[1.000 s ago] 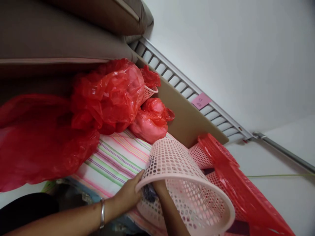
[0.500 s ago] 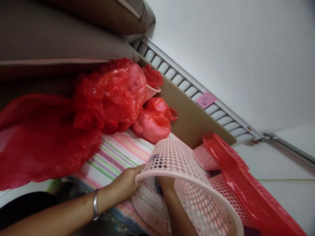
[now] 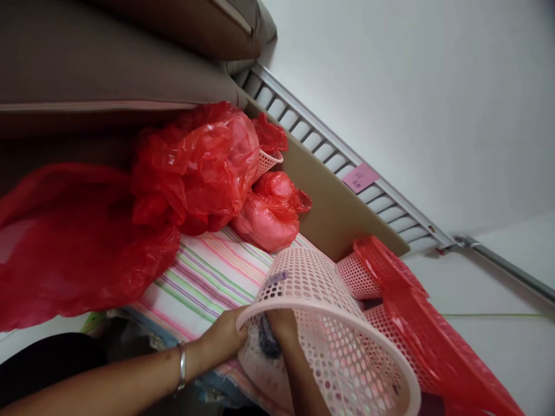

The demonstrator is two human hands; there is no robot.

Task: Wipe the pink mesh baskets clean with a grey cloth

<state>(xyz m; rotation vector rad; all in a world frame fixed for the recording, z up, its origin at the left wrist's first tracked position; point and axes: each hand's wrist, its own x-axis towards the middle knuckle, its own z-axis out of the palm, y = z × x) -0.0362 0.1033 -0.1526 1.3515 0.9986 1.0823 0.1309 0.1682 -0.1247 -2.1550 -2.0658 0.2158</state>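
A pale pink perforated plastic basket (image 3: 310, 271) lies tilted on its side, its wide mouth towards me. My left hand (image 3: 223, 340) grips the left of its rim, thumb outside. Inside the mouth is my right hand (image 3: 281, 326), its fingers partly hidden by the basket wall and closed around a dark blue, soft-looking bundle (image 3: 269, 340). A small purplish piece (image 3: 278, 278) shows at the basket's upper left side; I cannot tell whether it is part of the bundle. Below the basket is a striped cloth (image 3: 203, 277).
Red plastic bags (image 3: 203, 167) pile up on the left, and a smaller tied red bag (image 3: 271, 216) sits behind the basket. More pink baskets (image 3: 358, 276) with red plastic (image 3: 433, 323) stand at right. A tan board (image 3: 333, 202) and metal rail (image 3: 312, 118) run along the wall, bearing a pink note (image 3: 361, 177).
My right hand has shifted slightly left inside the basket, and more of the dark bundle shows. The basket has tilted a little, with my left hand still on its rim.
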